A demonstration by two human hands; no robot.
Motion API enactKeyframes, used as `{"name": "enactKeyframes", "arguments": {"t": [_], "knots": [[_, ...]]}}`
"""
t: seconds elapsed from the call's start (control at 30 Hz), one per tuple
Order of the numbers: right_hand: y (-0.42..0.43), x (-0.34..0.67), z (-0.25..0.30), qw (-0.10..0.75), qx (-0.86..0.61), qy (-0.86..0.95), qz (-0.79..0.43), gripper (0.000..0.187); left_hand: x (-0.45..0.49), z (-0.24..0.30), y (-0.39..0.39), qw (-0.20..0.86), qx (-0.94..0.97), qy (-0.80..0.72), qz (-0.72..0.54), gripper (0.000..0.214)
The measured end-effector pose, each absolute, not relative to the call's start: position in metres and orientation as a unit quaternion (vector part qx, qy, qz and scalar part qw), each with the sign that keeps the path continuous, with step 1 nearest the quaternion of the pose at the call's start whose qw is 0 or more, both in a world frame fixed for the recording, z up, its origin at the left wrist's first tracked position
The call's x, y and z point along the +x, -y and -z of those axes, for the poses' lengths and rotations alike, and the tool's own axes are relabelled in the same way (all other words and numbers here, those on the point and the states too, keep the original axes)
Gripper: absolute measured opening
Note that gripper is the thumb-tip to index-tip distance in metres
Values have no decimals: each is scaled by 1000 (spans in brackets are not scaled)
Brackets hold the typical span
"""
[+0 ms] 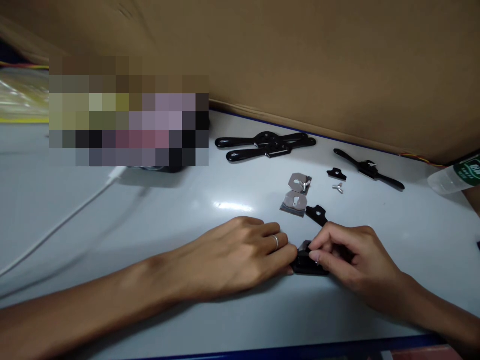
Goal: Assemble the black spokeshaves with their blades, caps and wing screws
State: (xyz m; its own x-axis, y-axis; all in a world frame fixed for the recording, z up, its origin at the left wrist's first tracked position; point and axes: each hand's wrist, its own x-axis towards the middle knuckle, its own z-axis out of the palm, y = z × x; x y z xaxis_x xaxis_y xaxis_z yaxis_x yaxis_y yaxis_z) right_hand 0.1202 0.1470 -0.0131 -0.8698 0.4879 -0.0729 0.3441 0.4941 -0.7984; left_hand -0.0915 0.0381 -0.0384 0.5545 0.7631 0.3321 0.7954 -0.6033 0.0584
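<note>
A black spokeshave (310, 269) lies on the table between my two hands, its middle body showing and its handles mostly covered. My left hand (249, 252), with a ring on one finger, is closed over the spokeshave's left end. My right hand (350, 255) pinches thumb and forefinger together at the top of the body. A small silver glint shows at those fingertips; it looks like a wing screw, mostly hidden. Just beyond my right hand lies a black lever cap (317, 214). Next to it are two steel blades (294, 201), with a wing screw (305, 186) on the farther one.
Two overlapping black spokeshaves (245, 154) lie at the back. Farther right are another spokeshave (368, 169), a lever cap (337, 174) and a loose wing screw (339, 188). A plastic bottle (453, 177) lies at the right edge. A white cable (63, 225) crosses the left side.
</note>
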Motion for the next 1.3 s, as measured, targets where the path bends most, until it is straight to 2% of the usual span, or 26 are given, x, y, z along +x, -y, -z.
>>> {"name": "enactKeyframes", "arguments": {"t": [0.3, 0.53, 0.67, 0.8, 1.13, 1.3], "knots": [[-151, 124, 16, 90, -184, 924, -323, 16, -91, 40, -39, 55, -878, 444, 167, 27], [-142, 122, 27, 182, -91, 977, -61, 32, -91, 40, -38, 50, -878, 443, 176, 28], [-137, 120, 29, 200, -102, 974, 20, 35, -91, 42, -37, 43, -878, 445, 172, 27], [-137, 120, 31, 205, -109, 973, -3, 36, -92, 40, -37, 42, -878, 444, 175, 26], [-148, 124, 15, 248, -107, 948, -168, 44, -92, 39, -38, 43, -878, 442, 177, 26], [-156, 130, 2, 190, -48, 947, -254, 26, -92, 39, -38, 37, -879, 442, 174, 25]]}}
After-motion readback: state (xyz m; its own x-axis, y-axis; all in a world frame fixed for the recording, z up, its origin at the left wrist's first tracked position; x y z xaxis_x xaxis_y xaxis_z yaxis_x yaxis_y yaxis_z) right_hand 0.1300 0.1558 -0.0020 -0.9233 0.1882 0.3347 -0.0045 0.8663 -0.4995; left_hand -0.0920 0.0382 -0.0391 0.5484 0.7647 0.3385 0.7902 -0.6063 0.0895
